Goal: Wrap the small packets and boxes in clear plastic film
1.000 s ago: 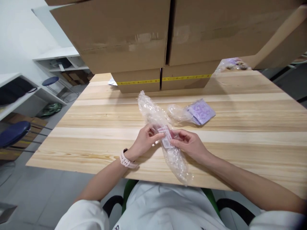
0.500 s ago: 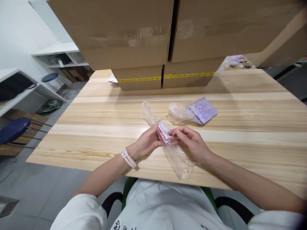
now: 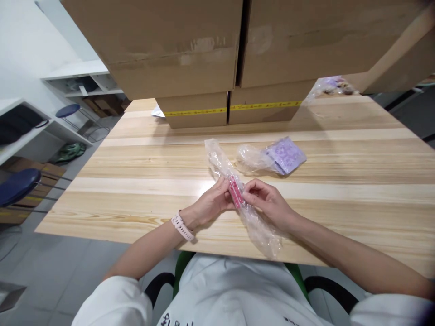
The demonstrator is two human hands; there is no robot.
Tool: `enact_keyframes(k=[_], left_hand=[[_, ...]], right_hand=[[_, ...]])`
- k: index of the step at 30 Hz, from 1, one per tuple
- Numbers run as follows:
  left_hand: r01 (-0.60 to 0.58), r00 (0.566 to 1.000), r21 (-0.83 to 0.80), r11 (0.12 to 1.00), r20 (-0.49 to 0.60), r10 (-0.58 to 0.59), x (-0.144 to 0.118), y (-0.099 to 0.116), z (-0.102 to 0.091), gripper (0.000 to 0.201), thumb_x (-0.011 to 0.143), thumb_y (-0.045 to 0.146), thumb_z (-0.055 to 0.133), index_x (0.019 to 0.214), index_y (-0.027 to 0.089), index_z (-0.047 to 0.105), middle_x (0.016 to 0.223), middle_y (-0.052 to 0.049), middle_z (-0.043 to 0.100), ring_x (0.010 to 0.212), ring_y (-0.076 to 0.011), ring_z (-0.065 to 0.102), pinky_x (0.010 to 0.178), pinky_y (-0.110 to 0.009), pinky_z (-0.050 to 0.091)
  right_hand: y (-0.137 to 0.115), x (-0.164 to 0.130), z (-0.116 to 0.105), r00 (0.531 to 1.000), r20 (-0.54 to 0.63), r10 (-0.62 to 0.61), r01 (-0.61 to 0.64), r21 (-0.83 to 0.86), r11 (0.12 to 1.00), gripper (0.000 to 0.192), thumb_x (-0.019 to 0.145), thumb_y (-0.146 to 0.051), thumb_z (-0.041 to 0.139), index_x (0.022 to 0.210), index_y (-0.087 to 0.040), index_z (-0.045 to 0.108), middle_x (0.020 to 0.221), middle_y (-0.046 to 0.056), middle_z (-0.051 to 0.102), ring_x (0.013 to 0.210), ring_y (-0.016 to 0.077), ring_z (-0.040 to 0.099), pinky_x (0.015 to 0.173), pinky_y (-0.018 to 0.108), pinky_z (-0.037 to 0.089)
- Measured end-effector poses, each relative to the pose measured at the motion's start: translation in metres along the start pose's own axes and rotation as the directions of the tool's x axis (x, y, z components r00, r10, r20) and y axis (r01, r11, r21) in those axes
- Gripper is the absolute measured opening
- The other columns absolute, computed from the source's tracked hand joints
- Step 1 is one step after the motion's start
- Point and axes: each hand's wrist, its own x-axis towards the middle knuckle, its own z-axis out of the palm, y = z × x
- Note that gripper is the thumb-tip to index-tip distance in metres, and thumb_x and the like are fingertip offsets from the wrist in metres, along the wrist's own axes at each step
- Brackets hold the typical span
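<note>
Pink card pack [image 3: 235, 192], slim and seen edge-on, is sitting inside a long clear plastic bag [image 3: 244, 199] just above the near edge of the wooden surface [image 3: 136, 181], roughly at its middle. Both hands are pinching it through the film. To the left of the pack, the left hand [image 3: 212, 202] is gripping its side with thumb and fingers closed on it; a pale pink watch [image 3: 181, 225] is circling that wrist. To the right of the pack, the right hand [image 3: 267, 201] is clamping the other side, its fingertips [image 3: 247, 195] pressing against the pink edge. The bag is stretching away from the pack in 2 directions: 1 crumpled end is lying beyond the pack toward the boxes, the other is trailing from the pack toward the person and reaching the surface's near edge.

Beyond the pack and a little to the right, a second clear bag [image 3: 253, 159] is lying flat on the surface with a purple patterned pack [image 3: 285, 155] at its right end, well apart from both hands. Farther beyond the pack, cardboard boxes [image 3: 231, 54] are standing stacked, the lower 2 carrying a yellow tape strip [image 3: 231, 109]. To the right of those boxes, another small heap of plastic-wrapped items [image 3: 335, 85] is resting, too blurred to make out. Below the pack, the person's white shirt [image 3: 231, 294] is filling the bottom of the view.
</note>
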Motion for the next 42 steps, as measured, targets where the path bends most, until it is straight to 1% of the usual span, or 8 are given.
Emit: enact_keyframes(k=[8,16,21,25,30,36,40,42], left_hand=[[-0.050,0.999,0.095,0.994,-0.015,0.052,0.000,0.006,-0.002,0.043,0.073,0.032,0.093,0.100,0.017,0.062,0.087,-0.001,0.069,0.073,-0.0130,0.065,0.073,-0.028,0.054],[-0.075,0.995,0.121,0.990,-0.061,0.083,0.004,0.005,-0.007,0.059,0.069,0.031,0.095,0.116,0.018,0.063,0.099,-0.007,0.075,0.074,-0.0166,0.071,0.065,-0.030,0.059],[-0.147,0.983,0.209,0.967,-0.079,0.167,0.004,0.005,-0.010,0.048,0.073,0.033,0.092,0.109,0.013,0.068,0.081,-0.004,0.073,0.060,-0.0116,0.066,0.055,-0.022,0.055],[-0.148,0.978,0.315,0.937,-0.094,0.186,0.003,0.004,-0.010,0.043,0.075,0.037,0.091,0.103,0.012,0.071,0.077,-0.005,0.073,0.060,-0.0127,0.067,0.057,-0.024,0.057],[-0.152,0.985,0.149,0.977,-0.064,0.163,0.005,0.007,-0.012,0.053,0.085,0.059,0.077,0.108,0.012,0.071,0.083,-0.008,0.073,0.069,-0.0189,0.071,0.062,-0.032,0.062],[-0.104,0.994,0.106,0.989,-0.006,0.105,0.003,0.003,-0.006,0.045,0.081,0.041,0.087,0.115,0.016,0.070,0.110,-0.010,0.071,0.094,-0.0187,0.068,0.086,-0.034,0.057],[-0.044,0.998,0.169,0.985,0.052,0.035,0.002,-0.005,-0.005,0.053,0.077,0.046,0.089,0.115,0.014,0.070,0.101,-0.009,0.070,0.080,-0.0141,0.064,0.079,-0.031,0.051],[-0.061,0.998,0.175,0.983,0.031,0.056,0.003,-0.008,-0.006,0.052,0.075,0.042,0.090,0.114,0.015,0.070,0.095,-0.006,0.070,0.075,-0.0125,0.061,0.074,-0.028,0.048]], right_hand=[[-0.003,0.004,-0.010,0.987,0.079,0.141,-0.153,0.175,0.973,0.038,0.077,-0.052,0.087,0.082,-0.019,0.067,0.081,0.000,0.070,0.073,0.0135,0.061,0.073,0.028,0.048],[-0.007,0.007,-0.013,0.974,0.022,0.224,-0.219,0.319,0.922,0.040,0.069,-0.050,0.092,0.080,-0.020,0.067,0.080,0.001,0.071,0.069,0.0151,0.064,0.068,0.029,0.054],[-0.007,0.009,-0.013,0.974,0.079,0.211,-0.225,0.370,0.901,0.039,0.081,-0.053,0.082,0.105,-0.024,0.072,0.111,0.005,0.076,0.095,0.0213,0.073,0.088,0.038,0.059],[0.002,0.007,-0.013,0.975,0.129,0.181,-0.211,0.286,0.935,0.059,0.079,-0.043,0.087,0.130,-0.027,0.064,0.124,0.008,0.073,0.105,0.0229,0.073,0.096,0.042,0.058],[0.003,0.010,-0.015,0.961,0.143,0.237,-0.276,0.420,0.865,0.056,0.074,-0.032,0.092,0.125,-0.022,0.071,0.119,0.009,0.075,0.100,0.0190,0.074,0.091,0.031,0.059],[0.001,0.010,-0.017,0.910,0.343,0.234,-0.389,0.505,0.770,0.052,0.077,-0.030,0.091,0.124,-0.020,0.072,0.097,0.004,0.077,0.076,0.0109,0.073,0.069,0.018,0.056],[0.007,0.008,-0.011,0.881,0.376,0.287,-0.439,0.424,0.792,0.049,0.075,-0.037,0.091,0.117,-0.019,0.073,0.090,0.003,0.076,0.073,0.0115,0.071,0.068,0.020,0.055],[0.010,0.008,-0.008,0.910,0.295,0.293,-0.383,0.322,0.866,0.047,0.072,-0.043,0.092,0.109,-0.019,0.074,0.092,0.004,0.076,0.076,0.0132,0.070,0.072,0.023,0.055]])
